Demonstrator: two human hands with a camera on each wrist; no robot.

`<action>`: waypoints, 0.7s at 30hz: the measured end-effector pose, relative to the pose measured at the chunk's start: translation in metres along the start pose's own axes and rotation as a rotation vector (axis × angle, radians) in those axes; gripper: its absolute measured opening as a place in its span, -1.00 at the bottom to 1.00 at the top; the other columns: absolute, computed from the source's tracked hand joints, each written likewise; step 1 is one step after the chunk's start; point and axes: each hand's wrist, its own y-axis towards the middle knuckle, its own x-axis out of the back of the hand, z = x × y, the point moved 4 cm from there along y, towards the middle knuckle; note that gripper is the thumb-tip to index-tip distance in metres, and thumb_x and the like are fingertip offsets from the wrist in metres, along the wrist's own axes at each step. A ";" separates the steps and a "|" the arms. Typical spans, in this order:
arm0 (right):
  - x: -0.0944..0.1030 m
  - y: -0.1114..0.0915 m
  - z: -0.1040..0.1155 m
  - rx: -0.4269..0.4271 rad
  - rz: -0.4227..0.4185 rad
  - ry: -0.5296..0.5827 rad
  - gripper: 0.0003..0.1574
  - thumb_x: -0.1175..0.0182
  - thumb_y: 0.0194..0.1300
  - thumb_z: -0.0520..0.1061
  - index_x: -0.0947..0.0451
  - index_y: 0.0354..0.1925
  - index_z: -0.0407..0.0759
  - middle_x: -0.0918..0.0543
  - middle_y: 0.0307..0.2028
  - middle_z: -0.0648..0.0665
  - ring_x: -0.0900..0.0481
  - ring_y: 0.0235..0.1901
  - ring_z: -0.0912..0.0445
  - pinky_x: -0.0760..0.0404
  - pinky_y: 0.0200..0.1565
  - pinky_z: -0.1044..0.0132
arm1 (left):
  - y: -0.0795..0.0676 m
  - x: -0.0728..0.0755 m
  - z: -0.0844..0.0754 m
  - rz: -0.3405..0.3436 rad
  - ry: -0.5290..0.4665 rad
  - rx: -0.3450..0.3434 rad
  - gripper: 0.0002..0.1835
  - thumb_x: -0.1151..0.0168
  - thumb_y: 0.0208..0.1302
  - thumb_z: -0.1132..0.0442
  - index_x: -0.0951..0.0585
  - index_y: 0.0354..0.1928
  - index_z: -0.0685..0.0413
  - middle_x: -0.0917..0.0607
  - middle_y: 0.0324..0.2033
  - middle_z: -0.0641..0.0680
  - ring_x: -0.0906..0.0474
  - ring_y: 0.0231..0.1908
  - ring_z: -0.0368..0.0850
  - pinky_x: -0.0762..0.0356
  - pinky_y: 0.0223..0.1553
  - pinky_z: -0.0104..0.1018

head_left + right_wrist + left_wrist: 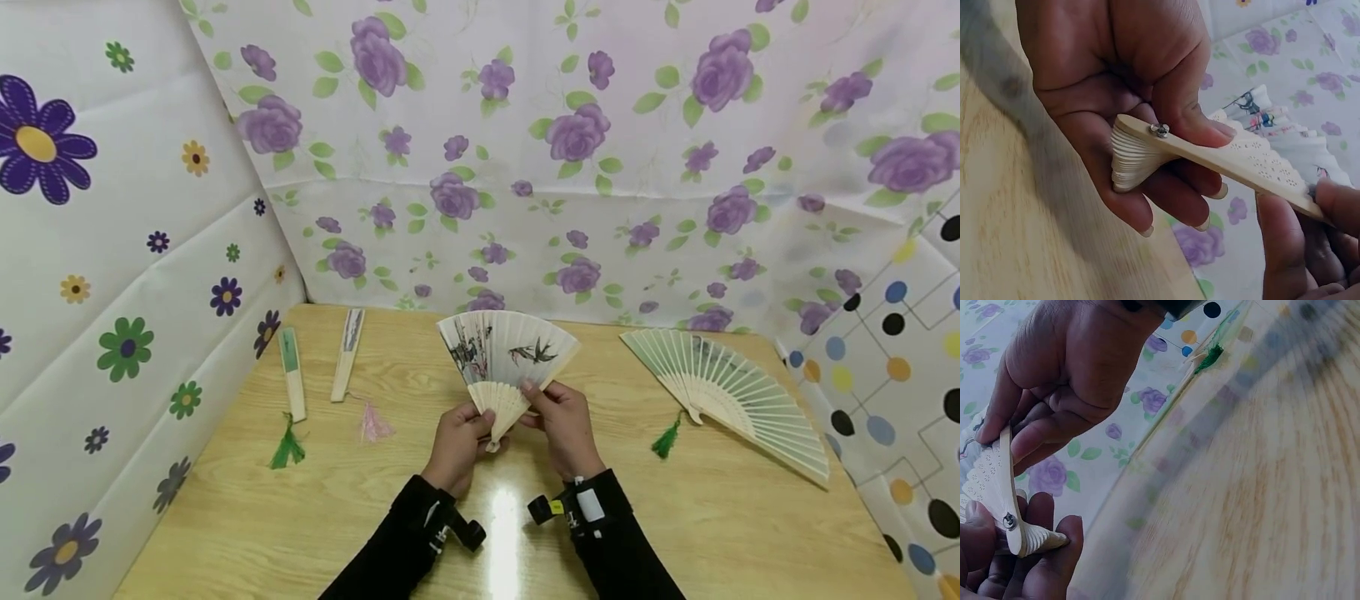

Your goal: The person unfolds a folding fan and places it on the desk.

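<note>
A white folding fan (517,354) painted with birds and branches is spread partway between both hands, above the table. Near its pivot, my left hand (457,446) grips the pale ribs, thumb in front and fingers behind. My right hand (566,421) pinches the right outer rib with the thumb on the front. In the left wrist view, the metal rivet of the fan (1010,520) shows beside the fanned rib ends. The right wrist view shows the left thumb pressing the pierced ribs of the fan (1260,159), with the right fingers (1282,234) farther along the guard.
A green folding fan (738,387) lies spread at the right with a green tassel (666,437). At the left lie a closed green fan (292,375) with its tassel (288,446) and a closed white-grey fan (347,354) with a pink tassel (373,422). Patterned cloth surrounds the wooden table (300,525).
</note>
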 end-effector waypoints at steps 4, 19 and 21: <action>-0.001 0.000 -0.003 -0.002 -0.059 0.023 -0.66 -0.40 0.67 -0.14 -0.82 0.07 -0.47 -0.85 -0.24 -0.02 -0.88 -0.27 0.17 -0.90 -0.22 0.36 | 0.001 0.001 -0.002 -0.029 -0.014 -0.025 -0.65 -0.12 0.79 0.36 -0.60 0.32 0.57 -0.82 -0.17 0.09 -0.81 -0.28 -0.14 -0.80 -0.23 -0.35; 0.001 0.002 0.002 -0.011 0.028 -0.037 -0.63 -0.34 0.72 -0.12 -0.78 0.02 -0.49 -0.82 -0.26 0.03 -0.84 -0.27 0.17 -0.90 -0.18 0.33 | -0.001 0.003 -0.001 -0.012 0.008 -0.009 -0.62 -0.12 0.80 0.33 -0.59 0.40 0.51 -0.81 -0.08 0.16 -0.84 -0.21 -0.06 -0.81 -0.20 -0.31; 0.001 0.003 0.002 -0.010 0.055 -0.048 -0.62 -0.31 0.73 -0.13 -0.77 0.06 -0.51 -0.83 -0.25 0.03 -0.86 -0.26 0.17 -0.91 -0.15 0.29 | -0.001 0.004 0.000 -0.016 0.005 -0.008 -0.61 -0.12 0.80 0.34 -0.59 0.40 0.51 -0.82 -0.06 0.18 -0.84 -0.20 -0.05 -0.80 -0.20 -0.31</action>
